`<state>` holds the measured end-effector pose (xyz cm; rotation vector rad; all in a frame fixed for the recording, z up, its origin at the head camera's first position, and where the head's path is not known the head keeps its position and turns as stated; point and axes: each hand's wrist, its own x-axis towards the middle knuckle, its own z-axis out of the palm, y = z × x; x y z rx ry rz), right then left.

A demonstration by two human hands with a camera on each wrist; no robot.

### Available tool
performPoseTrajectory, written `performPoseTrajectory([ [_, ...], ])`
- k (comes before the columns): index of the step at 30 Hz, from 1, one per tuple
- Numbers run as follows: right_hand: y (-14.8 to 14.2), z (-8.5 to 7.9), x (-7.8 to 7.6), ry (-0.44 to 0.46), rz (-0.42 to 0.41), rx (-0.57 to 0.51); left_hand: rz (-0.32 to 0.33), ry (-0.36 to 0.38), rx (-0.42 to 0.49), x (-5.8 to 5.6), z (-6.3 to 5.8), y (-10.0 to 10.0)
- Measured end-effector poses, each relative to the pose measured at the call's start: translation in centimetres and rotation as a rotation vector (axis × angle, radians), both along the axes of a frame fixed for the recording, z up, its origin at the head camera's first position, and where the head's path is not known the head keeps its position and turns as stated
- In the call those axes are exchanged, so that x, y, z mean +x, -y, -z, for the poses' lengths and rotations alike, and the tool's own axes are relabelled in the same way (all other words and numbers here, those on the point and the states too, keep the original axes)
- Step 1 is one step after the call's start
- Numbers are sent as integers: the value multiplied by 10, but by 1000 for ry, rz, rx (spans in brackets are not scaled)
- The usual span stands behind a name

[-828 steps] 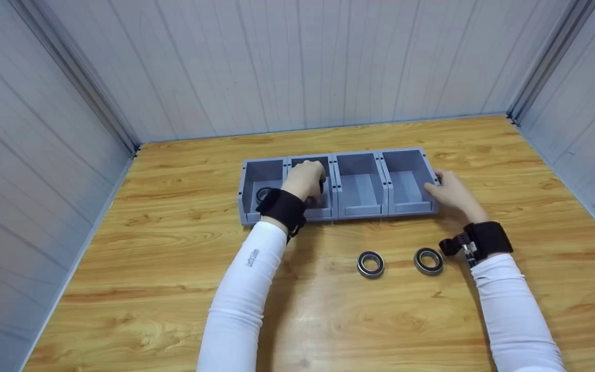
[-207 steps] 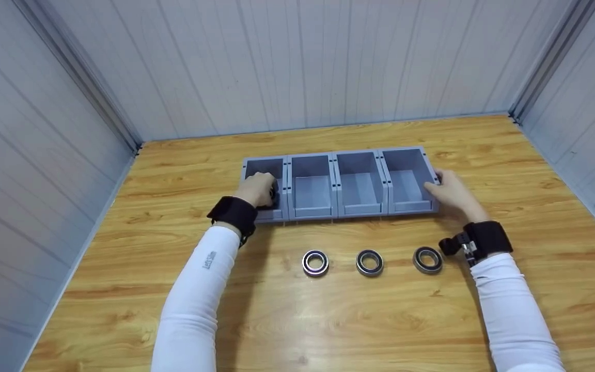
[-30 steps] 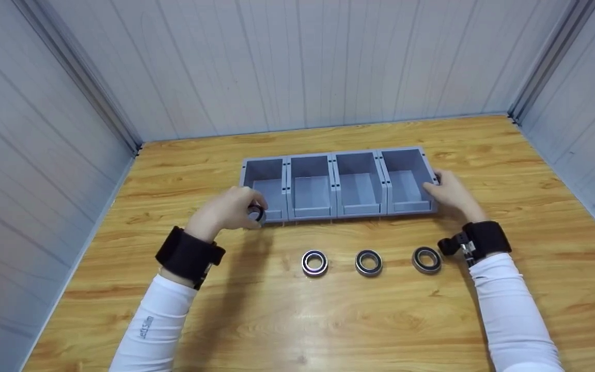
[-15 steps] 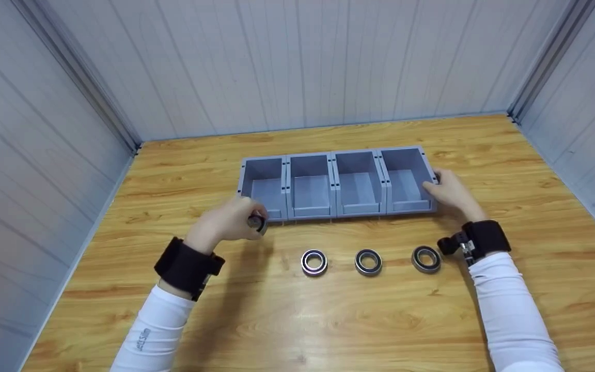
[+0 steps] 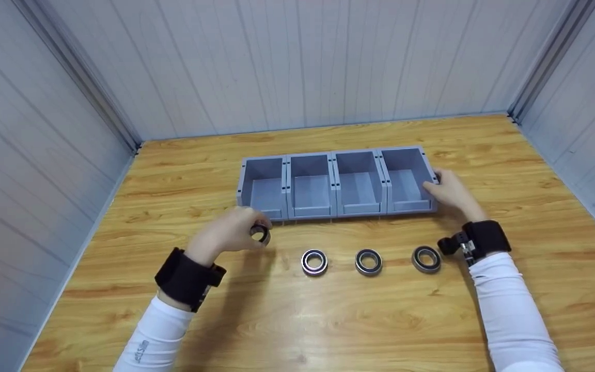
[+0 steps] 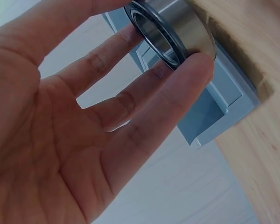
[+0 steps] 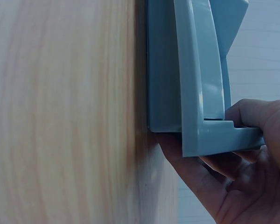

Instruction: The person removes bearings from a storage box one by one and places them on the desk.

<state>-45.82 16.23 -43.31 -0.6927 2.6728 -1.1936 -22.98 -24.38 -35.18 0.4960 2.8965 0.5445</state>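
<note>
My left hand [image 5: 230, 230] pinches a ball bearing [image 6: 179, 25] between thumb and fingers, a steel ring with a dark seal. It is over the table just in front of the leftmost bin. My right hand [image 5: 452, 192] grips the right side wall of a row of grey plastic bins [image 5: 362, 209], thumb at the rim and fingers along the outside, as the right wrist view shows. Three more bearings lie flat in a line before the bins: a left one [image 5: 314, 262], a middle one [image 5: 369, 262] and a right one [image 5: 426, 259] near the right wrist.
The wood-grain table [image 5: 328, 320] carries everything. Pale panel walls [image 5: 297, 62] stand at the back and both sides. A black strap with a small camera [image 5: 450, 245] is on the right wrist, close to the right bearing.
Earlier the left hand reached into the bins and a third bearing came to lie on the table. Over the last second it has drawn a bearing from the leftmost bin's front edge toward the viewer.
</note>
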Motion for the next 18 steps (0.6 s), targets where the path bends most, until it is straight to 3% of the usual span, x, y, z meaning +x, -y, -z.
performPoseTrajectory([
  [5,-1,0,0,-3,-7,1,14,4,27,3,4,-1],
  [12,-1,-1,2,-45,4,26,-44,59,26,10,9,-2],
  [18,0,-1,2,-43,2,13,-56,90,47,14,14,-1],
])
